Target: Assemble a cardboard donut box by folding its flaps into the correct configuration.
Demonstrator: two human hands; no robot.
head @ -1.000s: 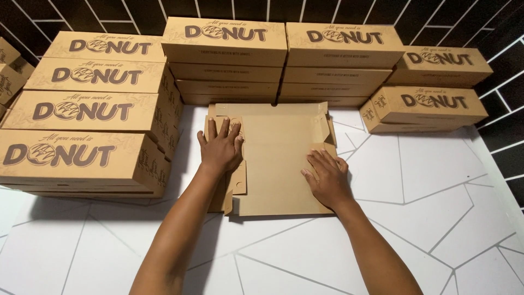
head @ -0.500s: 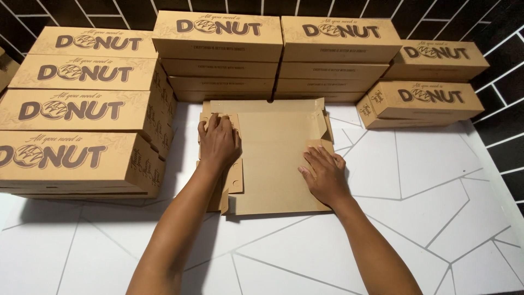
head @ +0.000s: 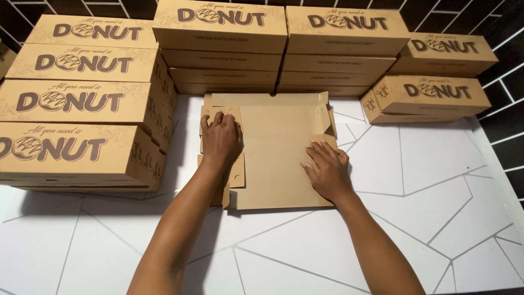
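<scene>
While a flat, unfolded brown cardboard box blank [head: 275,150] lies on the white worktop [head: 426,180] near the middle of its far edge, both hands are pressed down on it. The left hand [head: 221,139] is laid palm down with fingers spread a little over the blank's left side flaps [head: 236,173], the fingertips reaching toward its far left corner, where small cut-outs can be made out; nothing is gripped by it. The right hand [head: 326,170] is held open and flat on the near right part of the blank, fingers pointing toward the far left, pressing on a folded right-hand flap [head: 329,121] whose far end stands slightly raised. Nothing is clasped by this hand either. Assembled brown printed boxes are stacked around the blank: a tall stack [head: 82,131] is set along the left edge of the worktop, just beside the blank's left flaps; two stacks [head: 278,52] are ranged along the far edge, directly behind the blank and close to its far edge; and a lower stack [head: 431,93] is placed toward the far right corner, near the blank but apart from it. Thin grey lines in angular shapes are seen across the worktop, and a dark tiled wall [head: 502,65] is seen behind it at the right.
</scene>
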